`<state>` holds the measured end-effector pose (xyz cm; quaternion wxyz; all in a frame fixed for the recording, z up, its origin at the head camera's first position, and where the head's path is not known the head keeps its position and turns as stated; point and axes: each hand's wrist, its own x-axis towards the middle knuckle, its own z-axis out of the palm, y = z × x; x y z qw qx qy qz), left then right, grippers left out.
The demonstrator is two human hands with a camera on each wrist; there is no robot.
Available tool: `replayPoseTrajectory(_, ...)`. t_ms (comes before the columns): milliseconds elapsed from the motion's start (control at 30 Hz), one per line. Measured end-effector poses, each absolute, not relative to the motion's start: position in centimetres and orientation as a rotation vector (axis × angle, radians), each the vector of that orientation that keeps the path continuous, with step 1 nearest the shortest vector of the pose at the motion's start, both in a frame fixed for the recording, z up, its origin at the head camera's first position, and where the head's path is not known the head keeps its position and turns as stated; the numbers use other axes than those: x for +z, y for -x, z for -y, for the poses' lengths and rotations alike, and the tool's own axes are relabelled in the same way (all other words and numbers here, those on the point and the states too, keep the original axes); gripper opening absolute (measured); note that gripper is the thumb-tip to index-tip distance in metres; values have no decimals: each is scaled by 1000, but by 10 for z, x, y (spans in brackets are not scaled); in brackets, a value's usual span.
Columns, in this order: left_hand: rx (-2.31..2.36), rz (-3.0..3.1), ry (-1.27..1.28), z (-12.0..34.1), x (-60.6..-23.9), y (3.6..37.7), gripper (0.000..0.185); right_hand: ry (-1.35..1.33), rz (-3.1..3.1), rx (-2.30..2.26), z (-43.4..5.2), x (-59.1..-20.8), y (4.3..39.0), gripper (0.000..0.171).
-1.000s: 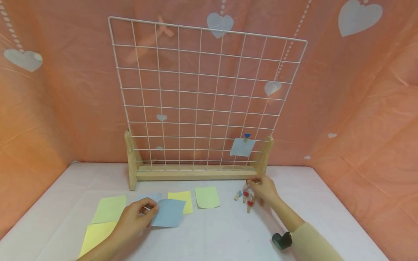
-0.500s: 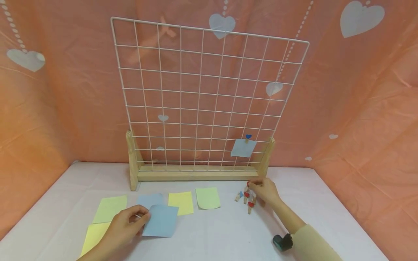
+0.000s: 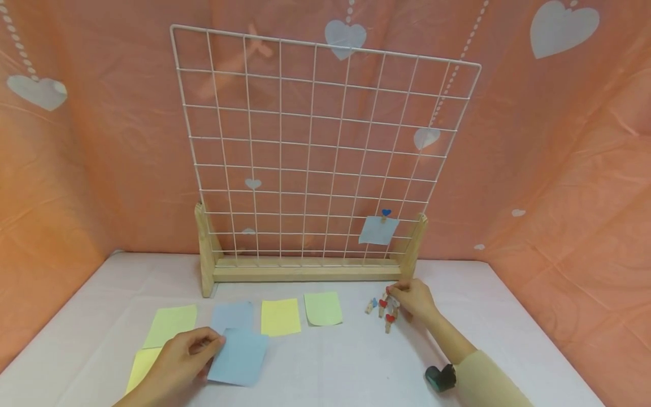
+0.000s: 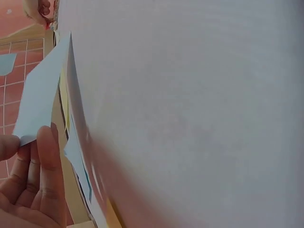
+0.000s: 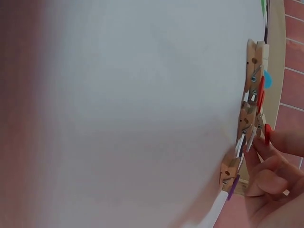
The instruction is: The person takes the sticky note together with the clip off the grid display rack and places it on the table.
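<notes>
My left hand (image 3: 180, 359) pinches a blue sticky note (image 3: 238, 358) by its left edge, between thumb and fingers. In the left wrist view the note (image 4: 43, 90) stands tilted over the white tabletop. Farther right, my right hand (image 3: 418, 301) pinches a small wooden clothespin with a red heart (image 5: 267, 134) between thumb and fingertip, right at the pile. Several more heart clothespins (image 3: 389, 322) lie beside those fingers, with red, blue and purple hearts. Another blue sticky note (image 3: 378, 232) hangs low on the grid's right side under a blue-heart clothespin (image 3: 386, 213).
A white wire grid (image 3: 280, 141) leans back in a wooden stand (image 3: 305, 275) at the table's rear. Before it lie green (image 3: 323, 309), yellow (image 3: 281, 316) and blue (image 3: 231, 315) notes, with more green (image 3: 172, 325) and yellow (image 3: 142, 367) ones at left. Orange cloth surrounds the table.
My left hand has drawn the blue sticky note left and toward me, uncovering the yellow and blue notes behind. My right hand stays at the clothespins, shifting only slightly.
</notes>
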<state>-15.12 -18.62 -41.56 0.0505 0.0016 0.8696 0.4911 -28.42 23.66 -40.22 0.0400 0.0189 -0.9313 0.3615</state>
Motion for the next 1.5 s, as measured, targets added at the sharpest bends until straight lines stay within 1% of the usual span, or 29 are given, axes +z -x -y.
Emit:
replayPoseTrajectory(400, 1345, -2722, 167, 195, -421, 146, 17, -77, 2881, 1069, -236, -401, 284, 22)
replayPoseTrajectory(633, 1073, -2924, 81, 201, -421, 147, 16, -52, 2884, 1026, -236, -404, 287, 22)
replayPoseTrajectory(833, 1220, -2831, 30, 201, -424, 144, 19, -85, 2881, 996, -236, -404, 288, 23)
replayPoseTrajectory(967, 1273, -2775, 106, 198, -424, 144, 19, -109, 2860, 1019, -236, -404, 288, 22)
replayPoseTrajectory(1067, 1183, -2834, 160, 195, -424, 147, 24, -123, 2844, 1030, -236, -403, 288, 20)
replayPoseTrajectory(1300, 869, -3024, 110, 197, -419, 157, 39, -98, 2824, 1048, -236, -402, 287, 20)
replayPoseTrajectory(1500, 872, -3047, 49, 196, -417, 157, 39, -98, 2821, 1080, -234, -399, 287, 25)
